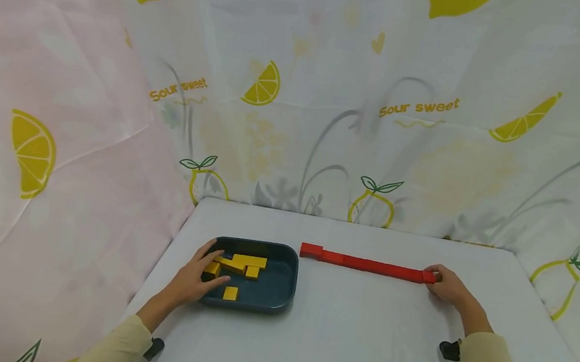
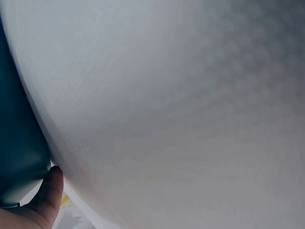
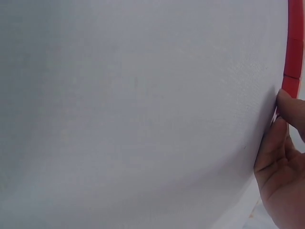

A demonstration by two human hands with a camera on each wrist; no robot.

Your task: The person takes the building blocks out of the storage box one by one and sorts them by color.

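A dark blue tray (image 1: 278, 289) holds several yellow blocks (image 1: 250, 261), most of them toward its left side. My left hand (image 1: 194, 274) is over the tray's left rim, fingers and thumb spread around a yellow block (image 1: 213, 270); whether it touches that block I cannot tell. In the left wrist view, one finger (image 2: 51, 195) shows beside the tray wall (image 2: 21, 138). Red blocks (image 1: 366, 265) lie end to end in a long row to the right of the tray. At the row's right end, my right hand (image 1: 450, 287) pinches the last red block (image 1: 428, 277) between thumb and fingers.
White cloth covers the table (image 1: 347, 340). Behind it hangs a lemon-printed curtain (image 1: 316, 136), with a pinkish one (image 1: 69, 211) on the left. The red row's left end, a wider block (image 1: 311, 250), lies just off the tray's right rim.
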